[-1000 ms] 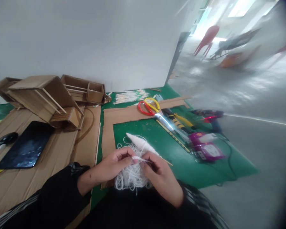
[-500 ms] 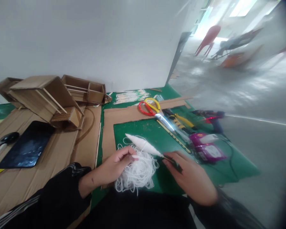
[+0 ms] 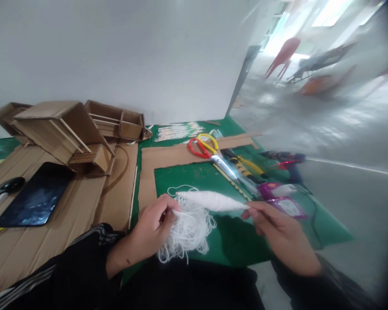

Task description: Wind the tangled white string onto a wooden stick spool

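A spindle-shaped bundle of white yarn, thick in the middle and tapered at both ends, is held nearly level above the green tabletop. My right hand pinches its right end; a stick seen there earlier is now mostly hidden by the fingers. My left hand is closed with thumb and forefinger together on a strand of white yarn. Beside and under that hand lies a loose, tangled heap of the same white yarn. A thin loop of yarn curves over the bundle's left tip.
Scissors with red and yellow handles lie beyond the yarn, near yellow-handled pliers, a glue gun and a purple packet. On cardboard to the left are a dark tablet, a mouse and cardboard boxes.
My right hand has moved right, pulling the wound yarn bundle with it, and the bundle has turned closer to level. The left hand has shifted slightly left, still pinching the yarn.
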A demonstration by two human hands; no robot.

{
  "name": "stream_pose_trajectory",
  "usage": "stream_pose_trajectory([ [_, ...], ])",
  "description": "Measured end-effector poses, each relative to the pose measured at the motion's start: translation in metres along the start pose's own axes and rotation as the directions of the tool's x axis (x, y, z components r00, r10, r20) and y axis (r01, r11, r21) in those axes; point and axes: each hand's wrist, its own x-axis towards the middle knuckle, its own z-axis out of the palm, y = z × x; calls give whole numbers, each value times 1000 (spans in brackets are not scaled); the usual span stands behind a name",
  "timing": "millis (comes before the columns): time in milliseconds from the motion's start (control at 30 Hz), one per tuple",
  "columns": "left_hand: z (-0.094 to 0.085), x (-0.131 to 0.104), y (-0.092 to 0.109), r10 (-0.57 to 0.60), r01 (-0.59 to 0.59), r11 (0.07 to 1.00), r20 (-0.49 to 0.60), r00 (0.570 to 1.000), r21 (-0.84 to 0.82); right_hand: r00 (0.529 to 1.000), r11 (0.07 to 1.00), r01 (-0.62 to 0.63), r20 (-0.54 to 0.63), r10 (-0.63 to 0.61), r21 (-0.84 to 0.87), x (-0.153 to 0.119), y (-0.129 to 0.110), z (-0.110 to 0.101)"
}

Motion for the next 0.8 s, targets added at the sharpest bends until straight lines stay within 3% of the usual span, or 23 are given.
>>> stream_pose_trajectory([
  [300, 4, -4, -5, -115, 104, 979, -58, 992, -176, 999, 998, -32, -13, 33, 49, 0, 1, -9],
  [567, -5, 1, 9, -109, 96, 973, -48, 993, -210, 987, 998, 65, 149, -62, -17, 10, 5, -20],
  [800, -8, 8, 9, -257, 241, 894, 7, 966, -377, 973, 996, 86, 213, -88, 20, 17, 5, -15],
])
